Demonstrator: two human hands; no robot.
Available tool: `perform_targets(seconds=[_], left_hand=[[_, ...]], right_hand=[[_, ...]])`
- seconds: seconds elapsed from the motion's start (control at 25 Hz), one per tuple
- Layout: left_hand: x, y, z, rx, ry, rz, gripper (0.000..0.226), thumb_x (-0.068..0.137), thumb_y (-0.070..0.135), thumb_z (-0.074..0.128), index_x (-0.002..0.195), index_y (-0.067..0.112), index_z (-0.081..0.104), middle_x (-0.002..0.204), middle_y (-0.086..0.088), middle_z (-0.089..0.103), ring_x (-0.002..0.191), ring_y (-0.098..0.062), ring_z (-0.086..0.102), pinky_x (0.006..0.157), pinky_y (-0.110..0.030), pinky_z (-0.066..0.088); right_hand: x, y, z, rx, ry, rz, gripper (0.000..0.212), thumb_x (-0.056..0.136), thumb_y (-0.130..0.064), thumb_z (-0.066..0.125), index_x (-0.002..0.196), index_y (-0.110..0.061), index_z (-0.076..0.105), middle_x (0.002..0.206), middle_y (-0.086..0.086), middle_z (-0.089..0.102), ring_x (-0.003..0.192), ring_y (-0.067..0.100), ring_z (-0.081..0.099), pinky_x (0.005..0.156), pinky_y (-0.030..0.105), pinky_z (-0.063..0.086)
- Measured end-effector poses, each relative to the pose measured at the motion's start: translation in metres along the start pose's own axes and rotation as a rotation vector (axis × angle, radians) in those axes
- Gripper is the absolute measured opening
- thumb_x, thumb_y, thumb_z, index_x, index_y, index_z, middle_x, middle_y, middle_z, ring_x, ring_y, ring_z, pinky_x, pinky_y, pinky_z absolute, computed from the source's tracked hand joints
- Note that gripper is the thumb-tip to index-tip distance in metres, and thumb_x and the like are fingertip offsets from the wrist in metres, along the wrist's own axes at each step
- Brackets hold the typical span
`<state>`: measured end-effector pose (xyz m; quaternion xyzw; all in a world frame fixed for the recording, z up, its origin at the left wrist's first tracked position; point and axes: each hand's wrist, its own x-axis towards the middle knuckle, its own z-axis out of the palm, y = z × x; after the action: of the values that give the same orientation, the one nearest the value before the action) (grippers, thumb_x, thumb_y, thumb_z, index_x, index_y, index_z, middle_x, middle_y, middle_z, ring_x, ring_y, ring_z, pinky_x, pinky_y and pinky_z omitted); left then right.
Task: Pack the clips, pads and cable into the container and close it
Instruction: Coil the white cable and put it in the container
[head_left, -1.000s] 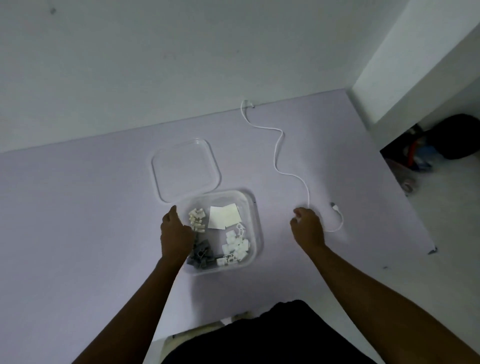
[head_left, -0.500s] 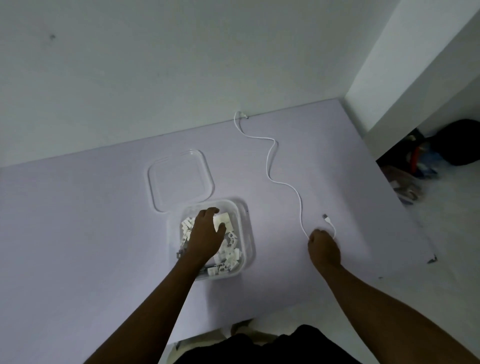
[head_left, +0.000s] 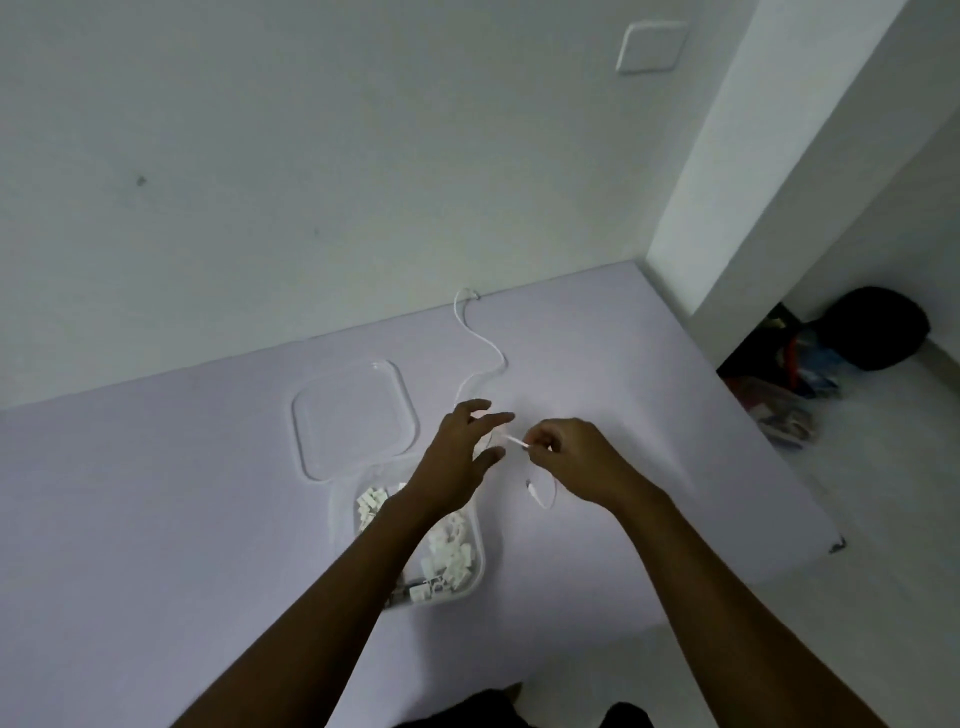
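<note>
Head view: right hand (head_left: 576, 462) has thumb and fingertips curled together, pinching a white cable (head_left: 480, 340) a short way from its plug end. The short tail loops down beneath that hand, with the plug (head_left: 530, 486) hanging just left of the wrist. From the pinch, the cable runs left past the left hand's fingertips, then snakes away beyond both hands to the wall edge of the lilac table (head_left: 156, 519).

Left hand (head_left: 457, 457) is open with fingers spread and relaxed, just beside the right hand. Its fingertips are at the cable; whether they touch it cannot be told.

Clear plastic container (head_left: 482, 564) sits under the left wrist and forearm, uncovered. White clips (head_left: 452, 556) are heaped inside. Pads cannot be made out under the arm.

Clear lid (head_left: 353, 415) lies flat on the table just left of the left hand, touching the container's far corner.

Dark bag (head_left: 878, 327) is on the floor well to the right of the right hand.
</note>
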<state>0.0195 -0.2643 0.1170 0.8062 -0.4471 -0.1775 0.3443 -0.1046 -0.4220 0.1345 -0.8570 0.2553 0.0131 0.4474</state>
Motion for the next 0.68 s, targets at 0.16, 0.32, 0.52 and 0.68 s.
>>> perform_targets(seconds=[0.16,0.32,0.52,0.68], left_hand=[[0.033,0.029,-0.028,0.016,0.099,0.152,0.016,0.096,0.014,0.056,0.099,0.013,0.072,0.108,-0.008,0.067,0.098,-0.017,0.057,0.087,-0.031,0.044],[0.072,0.06,-0.066,-0.117,0.209,-0.023,0.029,0.099,0.008,0.041,0.083,0.01,0.065,0.083,-0.001,0.07,0.073,-0.017,0.061,0.066,-0.029,0.045],[0.089,0.099,-0.086,-0.253,0.102,-0.067,0.034,0.103,0.024,0.037,0.074,0.016,0.054,0.065,-0.004,0.062,0.056,-0.017,0.06,0.057,-0.027,0.044],[0.085,0.13,-0.097,-0.124,0.009,0.023,0.043,0.101,0.041,0.043,0.07,0.014,0.057,0.057,0.005,0.049,0.046,-0.005,0.042,0.052,-0.023,0.035]], right_hand=[[-0.014,-0.063,-0.048,0.187,0.063,-0.045,0.021,0.095,-0.023,0.06,0.078,-0.016,0.072,0.069,-0.003,0.067,0.066,0.013,0.06,0.066,0.027,0.047],[-0.036,-0.107,-0.091,0.712,-0.172,-0.126,0.042,0.101,-0.025,0.049,0.064,-0.007,0.056,0.052,0.01,0.045,0.065,0.03,0.063,0.08,0.038,0.049],[-0.033,-0.151,-0.113,1.288,-0.255,-0.282,0.03,0.1,-0.035,0.045,0.081,-0.014,0.056,0.052,-0.004,0.031,0.043,0.009,0.034,0.048,0.024,0.038],[0.0,-0.18,-0.14,1.598,-0.017,-0.492,0.025,0.101,-0.034,0.046,0.088,-0.016,0.058,0.062,-0.004,0.04,0.053,0.009,0.034,0.053,0.023,0.033]])
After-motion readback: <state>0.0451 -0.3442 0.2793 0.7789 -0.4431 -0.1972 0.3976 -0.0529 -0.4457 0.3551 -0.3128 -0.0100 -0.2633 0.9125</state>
